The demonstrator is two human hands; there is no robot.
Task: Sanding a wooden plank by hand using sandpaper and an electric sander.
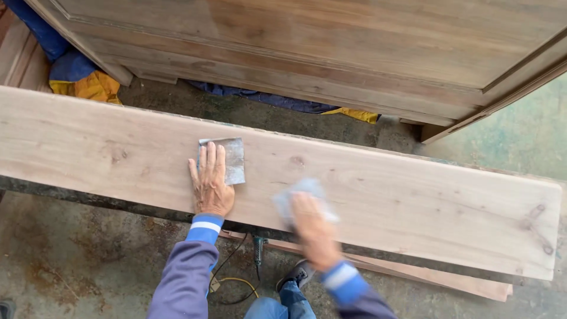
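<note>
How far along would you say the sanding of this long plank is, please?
Done: I cannot tell which stretches of the plank are already smooth. In hand: the left hand presses a grey sandpaper sheet flat near mid-plank, while the right hand, blurred, rubs a second sheet beside it. Left: both ends are outside the hands' patch, knots showing at the right.

Left hand [210, 188] flat on sandpaper [229, 157], right hand [312, 225] blurred on second sheet [300, 195], long plank [384, 195]

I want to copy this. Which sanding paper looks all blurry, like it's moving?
The sanding paper under the right hand is blurred, hand too. The other sheet, under the left hand, looks sharp, lying flat on the long plank.
</note>
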